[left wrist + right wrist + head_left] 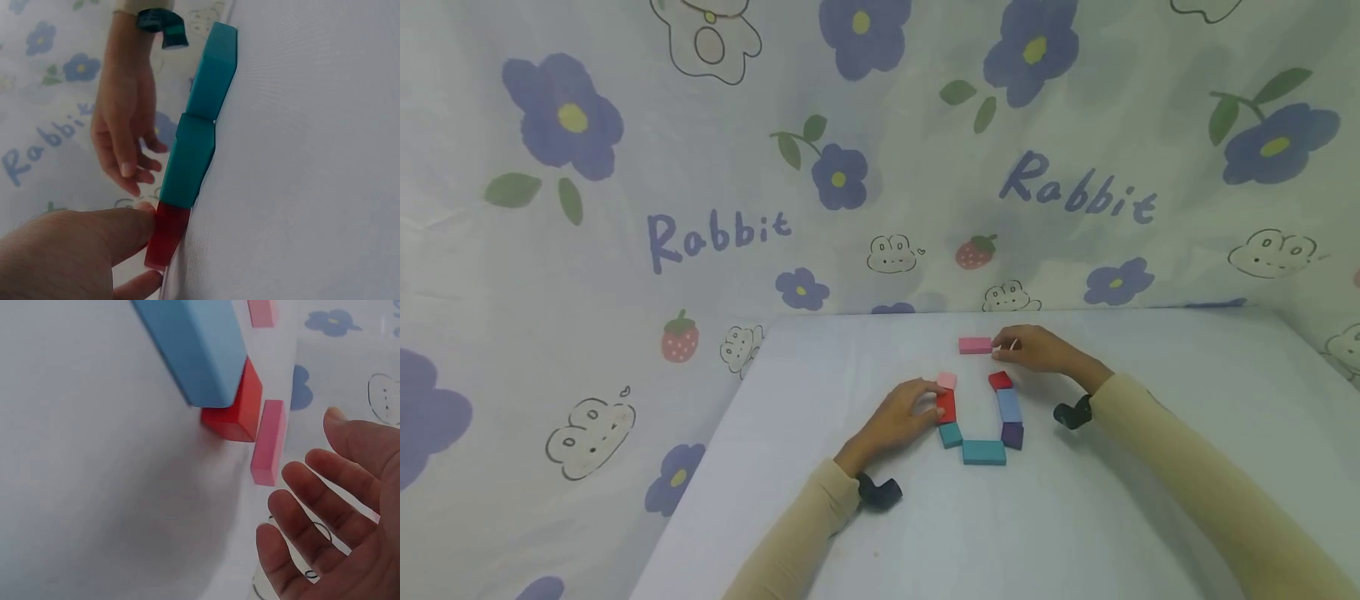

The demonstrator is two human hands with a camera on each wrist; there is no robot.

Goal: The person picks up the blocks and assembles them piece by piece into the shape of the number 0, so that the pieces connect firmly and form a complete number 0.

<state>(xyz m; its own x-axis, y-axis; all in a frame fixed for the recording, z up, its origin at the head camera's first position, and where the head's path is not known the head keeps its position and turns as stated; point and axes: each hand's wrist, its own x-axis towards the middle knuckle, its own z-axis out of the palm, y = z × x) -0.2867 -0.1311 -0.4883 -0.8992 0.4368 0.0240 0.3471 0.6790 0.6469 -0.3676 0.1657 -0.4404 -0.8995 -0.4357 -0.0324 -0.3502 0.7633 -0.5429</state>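
Observation:
A loop of coloured blocks lies on the white table. My left hand (904, 414) touches its left side, with the thumb at the red block (947, 407) and the index finger near the small light pink block (947, 381). In the left wrist view the thumb (128, 228) lies along the red block's edge, beside the teal block (189, 159). My right hand (1036, 348) is at the right end of the long pink block (975, 345). Its fingers (294, 506) are spread and loosely bent in the right wrist view, apart from that block.
Down the loop's right side run a smaller red block (1000, 381), a light blue block (1009, 406) and a dark purple block (1012, 435). A long teal block (984, 452) forms the near end. Behind the table (1075, 517) hangs a flower-patterned cloth (925, 150).

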